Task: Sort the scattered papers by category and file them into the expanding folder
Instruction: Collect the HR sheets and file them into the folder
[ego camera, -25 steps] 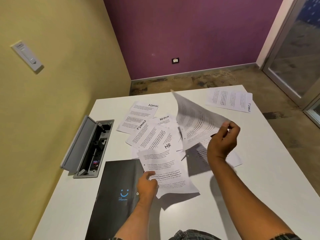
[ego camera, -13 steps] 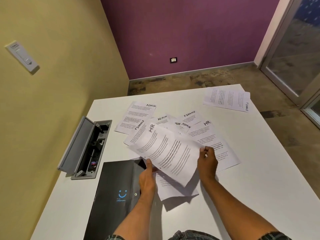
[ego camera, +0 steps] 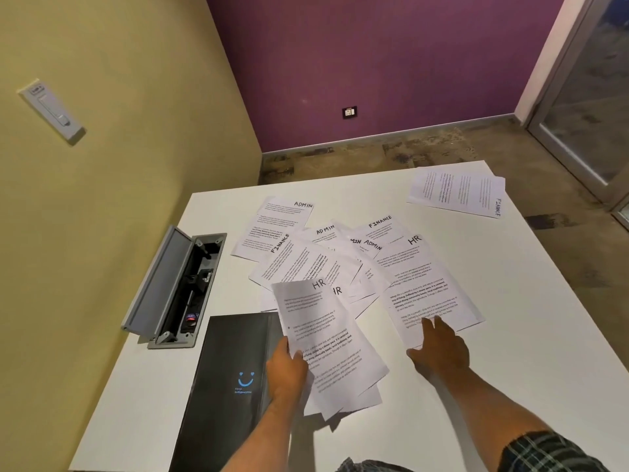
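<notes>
White table (ego camera: 510, 335): left hand (ego camera: 286, 369) grips HR sheets (ego camera: 326, 342) (two).

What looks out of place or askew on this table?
The cable box lid in the table stands open. One FINANCE sheet lies apart at the far right corner, away from the fanned pile. The left hand grips HR sheets that are unevenly stacked.

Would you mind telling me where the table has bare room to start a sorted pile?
The right side of the table, between the HR sheet and the right edge, is bare. So is the near right beside the right hand. The middle is crowded with overlapping papers; the folder fills the near left.
</notes>
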Action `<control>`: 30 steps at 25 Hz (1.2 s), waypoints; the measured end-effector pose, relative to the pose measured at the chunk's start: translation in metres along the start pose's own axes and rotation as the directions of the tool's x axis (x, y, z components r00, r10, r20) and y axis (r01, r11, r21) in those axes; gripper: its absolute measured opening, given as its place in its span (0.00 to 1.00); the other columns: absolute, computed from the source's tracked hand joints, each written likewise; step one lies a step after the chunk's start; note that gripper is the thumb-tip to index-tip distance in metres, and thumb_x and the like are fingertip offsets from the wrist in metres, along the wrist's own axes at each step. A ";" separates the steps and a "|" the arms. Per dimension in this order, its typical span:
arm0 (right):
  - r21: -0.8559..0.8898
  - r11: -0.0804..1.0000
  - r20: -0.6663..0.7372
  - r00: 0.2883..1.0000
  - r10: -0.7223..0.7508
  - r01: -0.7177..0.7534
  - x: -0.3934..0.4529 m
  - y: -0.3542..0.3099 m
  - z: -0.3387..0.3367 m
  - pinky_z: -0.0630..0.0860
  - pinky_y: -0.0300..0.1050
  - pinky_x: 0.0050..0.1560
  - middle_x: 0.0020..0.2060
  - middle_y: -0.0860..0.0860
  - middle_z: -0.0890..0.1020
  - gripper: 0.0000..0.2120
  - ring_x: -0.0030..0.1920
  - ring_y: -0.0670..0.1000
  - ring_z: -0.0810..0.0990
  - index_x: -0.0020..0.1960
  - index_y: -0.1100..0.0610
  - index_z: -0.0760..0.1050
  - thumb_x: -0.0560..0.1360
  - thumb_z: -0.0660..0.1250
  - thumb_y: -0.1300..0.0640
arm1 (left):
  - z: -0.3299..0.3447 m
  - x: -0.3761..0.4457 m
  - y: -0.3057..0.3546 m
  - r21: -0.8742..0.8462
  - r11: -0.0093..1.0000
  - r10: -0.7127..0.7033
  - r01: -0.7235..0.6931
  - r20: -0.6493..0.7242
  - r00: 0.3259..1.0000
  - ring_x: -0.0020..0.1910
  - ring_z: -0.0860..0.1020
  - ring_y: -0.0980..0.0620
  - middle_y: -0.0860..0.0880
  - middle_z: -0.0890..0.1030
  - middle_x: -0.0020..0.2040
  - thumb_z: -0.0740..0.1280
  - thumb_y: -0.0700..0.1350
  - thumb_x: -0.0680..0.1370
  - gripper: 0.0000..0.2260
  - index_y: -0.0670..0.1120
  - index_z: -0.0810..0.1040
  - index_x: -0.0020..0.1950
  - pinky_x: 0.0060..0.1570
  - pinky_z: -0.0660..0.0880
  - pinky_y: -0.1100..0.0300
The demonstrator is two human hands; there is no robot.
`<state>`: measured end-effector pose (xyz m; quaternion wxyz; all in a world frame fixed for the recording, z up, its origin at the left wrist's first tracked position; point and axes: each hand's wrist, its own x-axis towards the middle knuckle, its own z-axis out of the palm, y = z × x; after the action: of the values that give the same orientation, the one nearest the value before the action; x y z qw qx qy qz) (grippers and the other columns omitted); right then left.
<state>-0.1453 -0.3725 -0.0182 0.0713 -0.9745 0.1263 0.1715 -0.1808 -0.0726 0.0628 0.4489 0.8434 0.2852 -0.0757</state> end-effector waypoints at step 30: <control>-0.090 0.459 -0.546 0.341 -0.765 0.884 -0.055 -0.118 -0.036 0.76 0.40 0.30 0.41 0.48 0.85 0.13 0.37 0.51 0.82 0.56 0.51 0.81 0.72 0.66 0.54 | 0.003 0.006 0.021 -0.496 0.845 -0.232 0.200 -0.003 0.973 0.39 0.81 0.46 0.44 0.84 0.39 0.61 0.55 0.82 0.20 0.43 0.84 0.41 0.38 0.76 0.59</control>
<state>-0.1525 -0.2541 0.0460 0.2201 -0.8925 -0.3547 -0.1708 -0.1640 -0.0811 0.0735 0.6284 0.6655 0.4020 -0.0240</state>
